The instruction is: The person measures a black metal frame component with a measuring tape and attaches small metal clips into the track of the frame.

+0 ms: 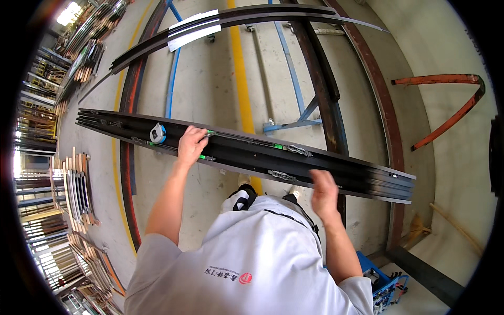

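A long black metal profile (236,157) with raised edges lies across in front of me. My left hand (191,144) is over its middle, fingers bent and pressed together at the far edge next to a small green-marked fitting (210,133). What the fingers grip is hidden. My right hand (324,193), smeared by motion, hovers near the profile's near edge, to the right of a clear-wrapped fitting (282,175). Another wrapped fitting (299,150) sits along the far edge. Left of my left hand, a white and blue tape measure (157,133) rests in the channel.
Farther off, another black profile (252,16) carries a white sheet (194,31). Dark beams (320,84) and blue stands (289,68) support the work. An orange bent bar (446,80) is at the right wall, a blue tool box (386,286) lower right, racked profiles (79,189) left.
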{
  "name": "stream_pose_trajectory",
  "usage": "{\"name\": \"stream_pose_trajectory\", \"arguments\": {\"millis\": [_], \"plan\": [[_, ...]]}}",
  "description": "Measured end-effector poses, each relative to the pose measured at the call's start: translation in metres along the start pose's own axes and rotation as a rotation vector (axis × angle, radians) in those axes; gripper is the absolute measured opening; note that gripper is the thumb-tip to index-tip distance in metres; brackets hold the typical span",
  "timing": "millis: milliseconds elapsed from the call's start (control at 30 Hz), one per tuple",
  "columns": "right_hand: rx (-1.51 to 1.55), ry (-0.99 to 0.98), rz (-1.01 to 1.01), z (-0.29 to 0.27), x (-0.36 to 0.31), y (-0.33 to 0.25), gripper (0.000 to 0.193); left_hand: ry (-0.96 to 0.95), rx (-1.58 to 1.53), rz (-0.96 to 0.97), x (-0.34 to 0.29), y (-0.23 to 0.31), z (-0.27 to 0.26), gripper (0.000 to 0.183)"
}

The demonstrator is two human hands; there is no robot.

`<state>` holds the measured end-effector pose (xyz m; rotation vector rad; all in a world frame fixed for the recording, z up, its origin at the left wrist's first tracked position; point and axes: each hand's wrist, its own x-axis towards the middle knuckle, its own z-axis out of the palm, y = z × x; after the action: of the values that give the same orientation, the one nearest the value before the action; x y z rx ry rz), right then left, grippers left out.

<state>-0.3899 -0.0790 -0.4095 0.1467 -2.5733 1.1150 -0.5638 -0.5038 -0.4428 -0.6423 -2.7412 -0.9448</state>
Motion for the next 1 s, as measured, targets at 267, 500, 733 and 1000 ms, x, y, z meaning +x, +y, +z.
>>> {"name": "stream_pose_trajectory", "arguments": {"millis": [267,500,733,1000], "plan": [[-0.287,-0.39,0.096,0.055,0.022,-0.035,0.033,-0.329,0.171,0.219,0.017,-0.011,0.005,0.026],[-0.398,-0.443,-0.027,0.06,0.026,-0.031,0.013,-0.277,0.063,0.168,0.018,0.0,-0.003,0.031],[-0.596,-0.311,0.032,-0.043,-0.021,0.047,0.007,0.152,0.342,-0.124,-0.04,-0.093,-0.087,0.029],[-1.087,-0.498,0.55,-0.189,-0.069,0.163,0.021,-0.185,0.824,-0.328,-0.082,-0.178,-0.163,0.034]]}}
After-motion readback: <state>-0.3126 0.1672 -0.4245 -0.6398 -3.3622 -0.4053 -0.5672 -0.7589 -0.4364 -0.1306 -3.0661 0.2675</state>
